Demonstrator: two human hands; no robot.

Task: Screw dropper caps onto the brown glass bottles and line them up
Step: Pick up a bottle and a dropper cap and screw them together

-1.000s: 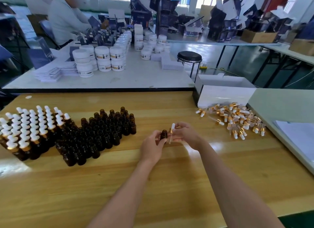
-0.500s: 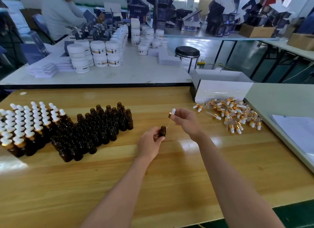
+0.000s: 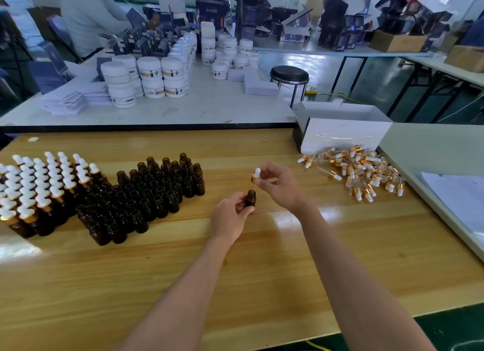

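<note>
My left hand (image 3: 230,217) grips a small brown glass bottle (image 3: 250,198) upright near the middle of the wooden table (image 3: 235,267). Just above its open neck, my right hand (image 3: 279,184) pinches a dropper cap (image 3: 256,175) with a white bulb and a gold collar; its glass tube points down at the bottle mouth. Several uncapped brown bottles (image 3: 146,193) stand packed together to the left. Further left stand several capped bottles (image 3: 39,183) in rows. A loose pile of dropper caps (image 3: 361,172) lies to the right.
An open white box (image 3: 343,133) stands behind the cap pile. White papers (image 3: 461,198) lie on the grey table at the right. Behind is a white table with white jars (image 3: 149,75), a black stool (image 3: 289,75), and a seated person (image 3: 89,12) at the back left.
My right hand has raised the dropper cap from beside the bottle and now holds it upright over the bottle's neck. My left hand has kept its grip on the bottle.
</note>
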